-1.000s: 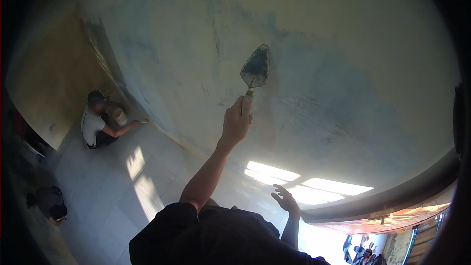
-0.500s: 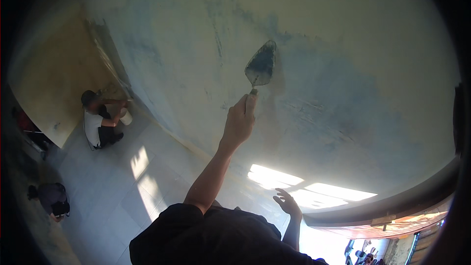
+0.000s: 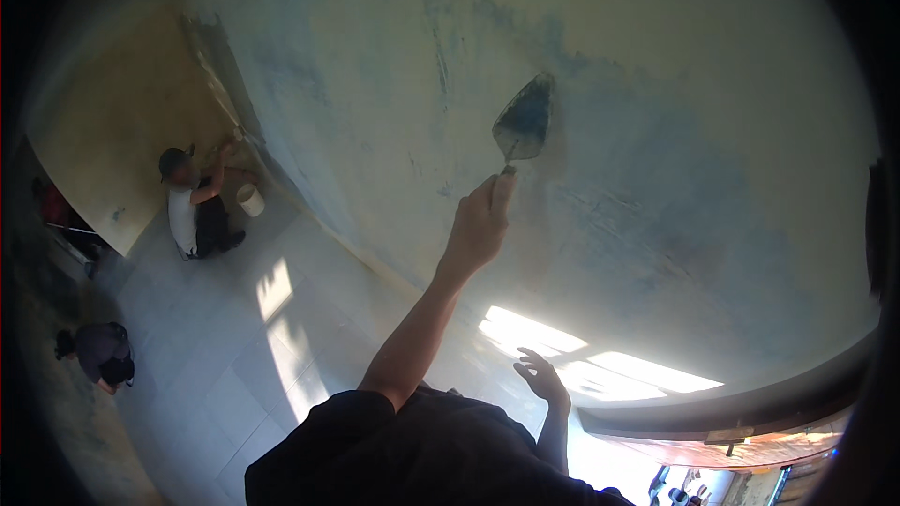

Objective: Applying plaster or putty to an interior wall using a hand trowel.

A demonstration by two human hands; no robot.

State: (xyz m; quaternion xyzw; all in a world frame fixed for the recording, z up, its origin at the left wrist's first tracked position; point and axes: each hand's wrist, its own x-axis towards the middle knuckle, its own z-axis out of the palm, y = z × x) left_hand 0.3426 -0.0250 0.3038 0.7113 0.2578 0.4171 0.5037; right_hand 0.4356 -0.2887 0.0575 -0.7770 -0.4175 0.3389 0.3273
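My left hand (image 3: 476,225) is raised toward a pale plastered wall (image 3: 656,131) and grips the handle of a pointed trowel (image 3: 525,119). The dark blade lies against the wall just above my fist, tip up and to the right, on a bluish-grey damp patch. My right hand (image 3: 541,377) hangs lower, fingers spread, holding nothing and touching nothing. My dark sleeve and shoulder (image 3: 394,450) fill the lower edge.
A person in a white shirt (image 3: 192,211) crouches at the wall's corner to the left, beside a white bucket (image 3: 248,199). Another person (image 3: 98,356) bends low at the far left. Sunlit patches (image 3: 562,347) lie on the tiled floor (image 3: 234,347).
My left hand has carried the trowel a little up and to the right along the wall. My right hand stays open below.
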